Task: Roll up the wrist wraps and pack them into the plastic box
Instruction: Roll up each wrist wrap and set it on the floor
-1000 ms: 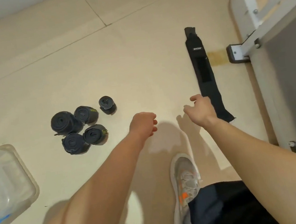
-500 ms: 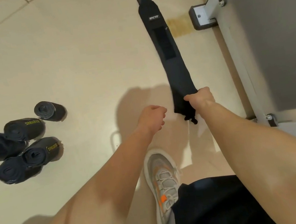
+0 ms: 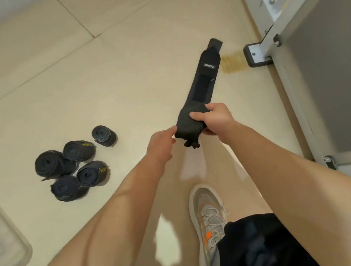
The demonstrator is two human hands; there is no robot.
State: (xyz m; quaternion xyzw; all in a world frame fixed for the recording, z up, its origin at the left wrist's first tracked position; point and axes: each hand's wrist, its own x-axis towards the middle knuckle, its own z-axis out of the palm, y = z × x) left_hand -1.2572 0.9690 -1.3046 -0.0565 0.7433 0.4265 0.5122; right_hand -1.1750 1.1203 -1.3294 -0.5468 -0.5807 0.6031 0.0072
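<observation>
A long black wrist wrap stretches across the beige floor, its near end bunched and lifted. My right hand grips that near end. My left hand touches the same bunched end from the left with its fingertips. Several rolled dark wrist wraps lie in a cluster on the floor to the left. The clear plastic box shows at the lower left edge, partly cut off.
A grey metal frame with a bolted foot and a grey panel fills the right side. My grey and orange shoe stands on the floor below my hands. A yellowish stain marks the floor beside the foot.
My right hand took hold of the wrap's near end and raised it, bunching it. My left hand came in and touched the end. The view swung back left, showing the box again.
</observation>
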